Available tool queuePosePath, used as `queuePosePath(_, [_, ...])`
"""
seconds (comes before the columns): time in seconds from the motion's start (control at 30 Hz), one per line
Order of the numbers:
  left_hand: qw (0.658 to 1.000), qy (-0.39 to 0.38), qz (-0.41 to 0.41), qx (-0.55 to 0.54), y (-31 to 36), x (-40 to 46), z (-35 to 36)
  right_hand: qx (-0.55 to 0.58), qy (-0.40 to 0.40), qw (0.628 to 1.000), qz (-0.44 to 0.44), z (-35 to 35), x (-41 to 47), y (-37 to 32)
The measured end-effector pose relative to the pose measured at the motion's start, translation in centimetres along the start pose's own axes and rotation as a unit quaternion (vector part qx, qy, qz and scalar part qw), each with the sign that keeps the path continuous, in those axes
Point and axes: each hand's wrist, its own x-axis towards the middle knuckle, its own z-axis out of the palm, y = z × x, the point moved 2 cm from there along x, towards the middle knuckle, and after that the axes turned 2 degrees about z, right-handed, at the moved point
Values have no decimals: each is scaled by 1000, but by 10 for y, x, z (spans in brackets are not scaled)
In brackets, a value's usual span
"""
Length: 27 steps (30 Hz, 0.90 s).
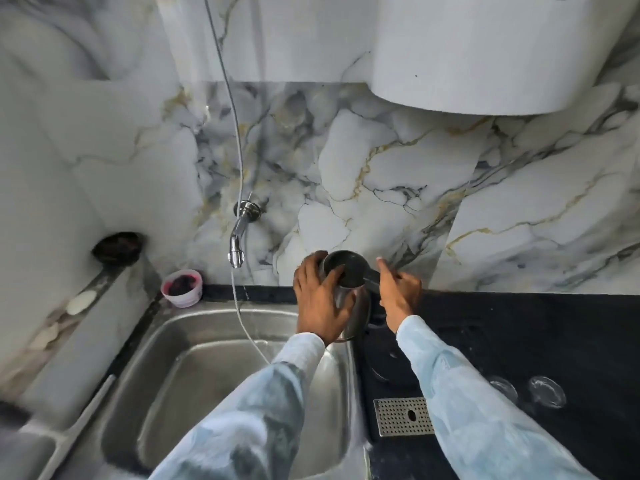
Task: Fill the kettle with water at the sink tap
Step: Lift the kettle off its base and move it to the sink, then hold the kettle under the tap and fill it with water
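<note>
A steel kettle [347,268] with its top open and a dark inside stands at the right rim of the sink [214,368], over the black counter's edge. My left hand [320,299] wraps around the kettle's body from the left. My right hand [398,292] grips the black handle on the kettle's right side, index finger raised. The chrome tap [238,237] juts from the marble wall to the left of the kettle. A thin stream of water [242,317] runs from the tap into the sink, apart from the kettle.
A black kettle base [388,362] lies on the dark counter [519,323] right of the sink. A perforated metal plate [403,417] and two clear glasses [547,391] sit nearer me. A pink tub [181,287] stands behind the sink. A white appliance [485,53] hangs above.
</note>
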Motion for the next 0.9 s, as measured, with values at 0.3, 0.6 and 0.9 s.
queuePosePath(0.3, [986,-11,-126,106,-81,-20,-51,-59,-51,997,0,106,-51,20])
queuePosePath(0.6, [951,-77,64,294,-131,-20,-74,-36,-60,995,74,173,-74,61])
queuePosePath(0.9, [834,-164,403,338,-172,13,-71,20,-120,981,151,227,-76,81])
